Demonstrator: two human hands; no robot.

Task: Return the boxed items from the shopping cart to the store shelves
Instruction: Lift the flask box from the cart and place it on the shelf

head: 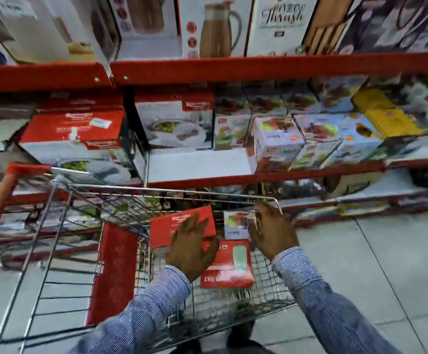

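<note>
Both hands down inside the wire shopping cart (141, 200), parked against red store shelves (259, 66). Left hand (191, 247) spread flat, fingers splayed, over a tilted red box (167, 227); no closed grip visible. Right hand (271, 232) loosely curled beside a small white box (234, 224) standing upright, touching its side; whether it grips the box cannot be told. Second red box (229, 268) lying lower in the basket, between the wrists. Similar red and white boxes (80, 129) stacked on the middle shelf above
</note>
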